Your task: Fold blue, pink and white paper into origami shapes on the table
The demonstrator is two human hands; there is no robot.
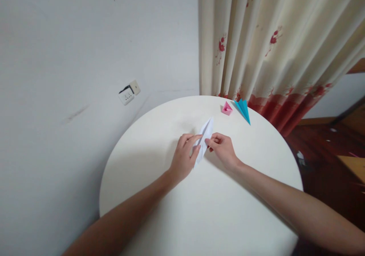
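Note:
A folded sheet of white paper [207, 129], long and pointed at its far end, is between my hands over the round white table [159, 218]. A crease runs along its length. My left hand [184, 153] grips its left side, thumb and fingers lying on the folded paper. On the right edge, my right hand [222, 147] pinches the paper between thumb and curled fingers. Farther back on the table are a small pink folded paper piece [227, 108] and a blue paper plane [243, 110].
A pale wall with a power socket [126, 96] rises on the left. Behind the table hangs a cream curtain [256, 31] with red flowers and a red lower band. To the right, a dark reddish floor [316, 149] shows beyond the table edge, with a wooden piece of furniture [353, 166].

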